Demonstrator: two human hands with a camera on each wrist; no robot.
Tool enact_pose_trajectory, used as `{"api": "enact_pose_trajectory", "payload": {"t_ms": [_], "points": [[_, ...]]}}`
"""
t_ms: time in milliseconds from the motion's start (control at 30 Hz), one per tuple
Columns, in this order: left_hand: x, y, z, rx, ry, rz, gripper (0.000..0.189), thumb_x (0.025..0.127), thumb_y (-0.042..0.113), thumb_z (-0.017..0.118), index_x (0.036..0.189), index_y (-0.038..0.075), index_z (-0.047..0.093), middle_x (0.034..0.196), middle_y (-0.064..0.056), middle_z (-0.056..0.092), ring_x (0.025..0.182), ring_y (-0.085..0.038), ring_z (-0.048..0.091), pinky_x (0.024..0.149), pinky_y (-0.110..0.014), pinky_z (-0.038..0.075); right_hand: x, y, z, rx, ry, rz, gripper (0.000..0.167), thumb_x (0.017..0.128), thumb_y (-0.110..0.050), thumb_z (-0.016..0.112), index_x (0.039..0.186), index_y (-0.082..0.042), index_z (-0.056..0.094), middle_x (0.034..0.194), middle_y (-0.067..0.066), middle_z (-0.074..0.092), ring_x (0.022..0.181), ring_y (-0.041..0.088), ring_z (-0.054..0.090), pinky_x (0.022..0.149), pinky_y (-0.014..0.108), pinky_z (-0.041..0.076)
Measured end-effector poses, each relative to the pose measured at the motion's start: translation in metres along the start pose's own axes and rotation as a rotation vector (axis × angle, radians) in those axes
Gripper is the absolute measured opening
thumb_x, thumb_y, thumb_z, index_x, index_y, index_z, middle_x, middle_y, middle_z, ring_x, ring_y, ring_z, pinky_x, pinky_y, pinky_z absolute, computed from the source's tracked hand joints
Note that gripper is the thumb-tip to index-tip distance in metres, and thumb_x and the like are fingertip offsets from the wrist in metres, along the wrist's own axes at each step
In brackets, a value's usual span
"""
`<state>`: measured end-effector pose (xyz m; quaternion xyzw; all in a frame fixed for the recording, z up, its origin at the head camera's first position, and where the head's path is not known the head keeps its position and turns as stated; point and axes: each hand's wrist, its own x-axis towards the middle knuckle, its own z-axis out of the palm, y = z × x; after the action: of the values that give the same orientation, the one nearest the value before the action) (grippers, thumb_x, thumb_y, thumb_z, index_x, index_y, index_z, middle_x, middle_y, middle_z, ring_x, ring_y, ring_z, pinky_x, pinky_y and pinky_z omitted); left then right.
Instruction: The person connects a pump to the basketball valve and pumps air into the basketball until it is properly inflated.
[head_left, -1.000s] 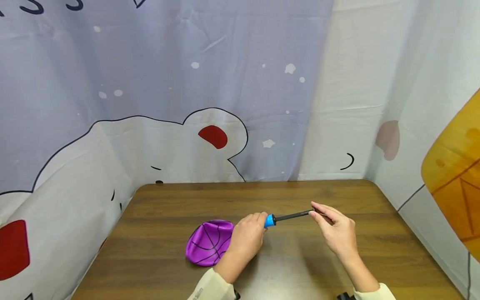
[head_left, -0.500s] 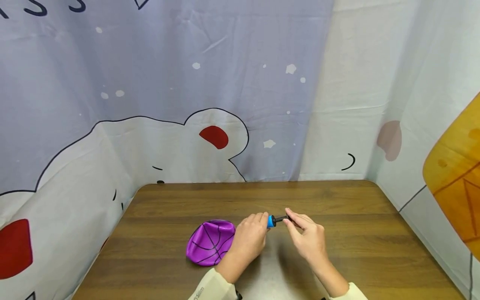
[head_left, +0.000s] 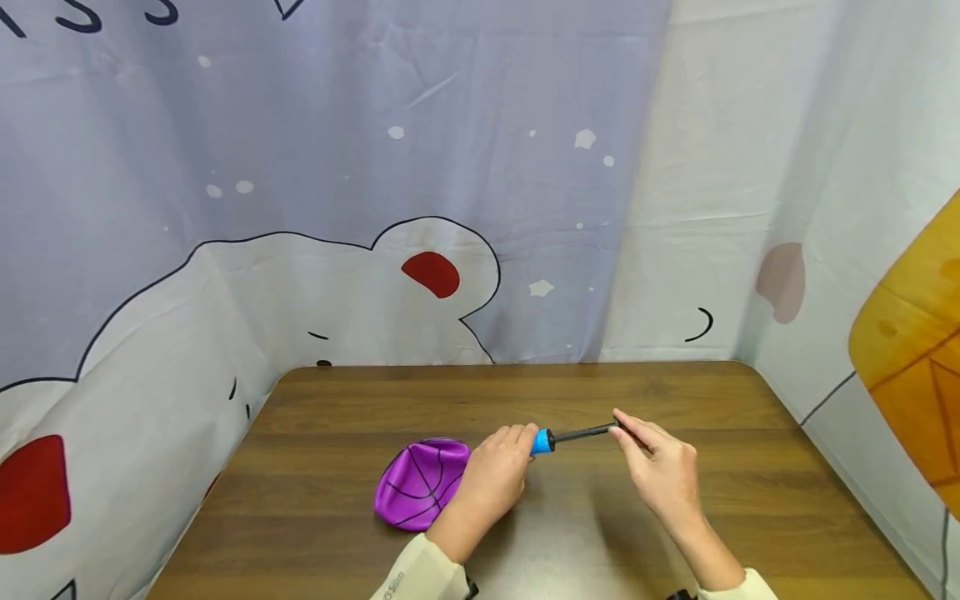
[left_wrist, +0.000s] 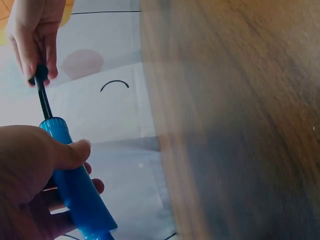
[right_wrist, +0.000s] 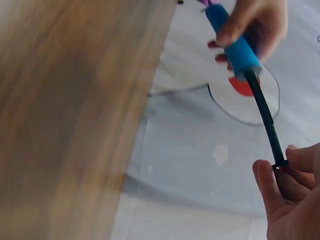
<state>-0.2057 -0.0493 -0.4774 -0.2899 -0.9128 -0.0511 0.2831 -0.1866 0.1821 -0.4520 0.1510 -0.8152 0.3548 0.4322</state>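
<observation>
A blue hand pump [left_wrist: 80,195] with a black plunger rod is held above the table. My left hand [head_left: 495,471] grips its blue barrel, thumb and fingers wrapped round it. With thumb and fingers, my right hand [head_left: 666,473] pinches the black end of the rod [right_wrist: 265,120], which stands well out of the barrel. Left of my left hand lies a purple ball [head_left: 422,487] with black lines, sagging and dented. In the head view the left hand hides the ball's right edge and most of the barrel; whether pump and ball join there cannot be seen.
The brown wooden table [head_left: 337,400] lies under both hands. Behind it and along both sides hangs a printed cloth [head_left: 555,208], meeting the table's far edge.
My right hand pushed the rod leftward into the barrel, then drew it back out to the right. The left hand and the ball stayed nearly in place.
</observation>
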Motion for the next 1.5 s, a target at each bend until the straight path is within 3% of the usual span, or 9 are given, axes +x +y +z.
{"api": "enact_pose_trajectory", "payload": {"t_ms": [200, 333, 500, 633, 767, 967, 1267, 1367, 1500], "points": [[0.002, 0.001, -0.001, 0.0, 0.009, 0.001, 0.04, 0.084, 0.015, 0.08, 0.118, 0.008, 0.06, 0.102, -0.001, 0.069, 0.089, -0.017, 0.066, 0.082, -0.028, 0.058, 0.003, 0.004, -0.01, 0.001, 0.062, 0.025, 0.026, 0.078, 0.005, 0.081, 0.103, -0.001, 0.079, 0.093, 0.012, 0.078, 0.095, -0.022, 0.056, 0.077, -0.003, 0.045], [0.003, 0.002, -0.002, 0.039, 0.026, 0.012, 0.042, 0.082, 0.013, 0.08, 0.119, 0.006, 0.062, 0.102, -0.002, 0.07, 0.088, -0.017, 0.066, 0.081, -0.028, 0.058, -0.004, -0.006, 0.004, -0.015, 0.084, 0.037, 0.026, 0.078, 0.004, 0.082, 0.103, -0.002, 0.08, 0.092, 0.009, 0.078, 0.089, -0.007, 0.068, 0.073, 0.0, 0.048], [0.004, 0.004, -0.001, 0.06, 0.044, 0.016, 0.041, 0.082, 0.015, 0.08, 0.118, 0.006, 0.065, 0.101, -0.001, 0.07, 0.086, -0.016, 0.066, 0.077, -0.028, 0.059, -0.013, -0.022, 0.031, 0.004, 0.031, -0.052, 0.031, 0.073, 0.005, 0.086, 0.102, -0.002, 0.08, 0.092, 0.008, 0.078, 0.074, 0.02, 0.075, 0.061, 0.018, 0.058], [0.003, 0.005, -0.001, 0.047, 0.066, 0.017, 0.037, 0.083, 0.016, 0.081, 0.115, 0.007, 0.065, 0.1, 0.0, 0.07, 0.086, -0.016, 0.067, 0.074, -0.028, 0.06, -0.017, -0.027, 0.044, 0.049, -0.031, -0.078, 0.033, 0.07, 0.006, 0.087, 0.102, 0.0, 0.079, 0.087, 0.009, 0.077, 0.069, 0.015, 0.073, 0.059, 0.02, 0.058], [0.004, 0.002, 0.0, 0.027, 0.039, 0.016, 0.034, 0.083, 0.016, 0.081, 0.111, 0.01, 0.063, 0.096, 0.002, 0.068, 0.085, -0.015, 0.066, 0.072, -0.029, 0.059, -0.015, -0.021, 0.039, 0.055, -0.054, -0.065, 0.031, 0.069, 0.006, 0.087, 0.098, -0.001, 0.08, 0.082, 0.007, 0.077, 0.064, 0.01, 0.071, 0.06, 0.015, 0.057], [0.006, -0.003, -0.004, 0.002, -0.037, -0.015, 0.034, 0.083, 0.014, 0.081, 0.11, 0.012, 0.06, 0.095, 0.001, 0.066, 0.087, -0.016, 0.065, 0.076, -0.029, 0.058, -0.002, -0.003, 0.009, 0.014, -0.002, -0.037, 0.026, 0.073, 0.006, 0.08, 0.097, -0.003, 0.081, 0.086, 0.006, 0.078, 0.065, 0.009, 0.071, 0.064, 0.008, 0.054], [0.005, -0.005, -0.002, -0.003, -0.026, -0.008, 0.035, 0.087, 0.017, 0.079, 0.116, 0.01, 0.06, 0.099, 0.0, 0.067, 0.089, -0.016, 0.065, 0.081, -0.028, 0.058, 0.003, 0.006, -0.008, -0.016, 0.062, 0.03, 0.025, 0.078, 0.004, 0.077, 0.101, -0.003, 0.08, 0.091, 0.01, 0.078, 0.08, -0.013, 0.064, 0.07, -0.002, 0.046], [0.004, -0.005, -0.002, 0.008, -0.011, -0.015, 0.034, 0.086, 0.015, 0.078, 0.114, 0.01, 0.06, 0.098, 0.0, 0.067, 0.088, -0.016, 0.065, 0.077, -0.03, 0.059, 0.0, 0.001, -0.002, -0.023, 0.085, 0.036, 0.025, 0.079, 0.004, 0.076, 0.102, -0.003, 0.08, 0.092, 0.01, 0.078, 0.081, -0.008, 0.067, 0.073, -0.002, 0.046], [0.003, -0.004, -0.001, 0.019, 0.012, -0.021, 0.035, 0.085, 0.015, 0.078, 0.115, 0.009, 0.062, 0.1, 0.0, 0.068, 0.088, -0.017, 0.066, 0.074, -0.03, 0.06, -0.004, -0.009, 0.013, -0.018, 0.098, 0.008, 0.025, 0.077, 0.006, 0.078, 0.101, -0.001, 0.08, 0.091, 0.01, 0.078, 0.073, 0.012, 0.073, 0.073, 0.0, 0.048]]}}
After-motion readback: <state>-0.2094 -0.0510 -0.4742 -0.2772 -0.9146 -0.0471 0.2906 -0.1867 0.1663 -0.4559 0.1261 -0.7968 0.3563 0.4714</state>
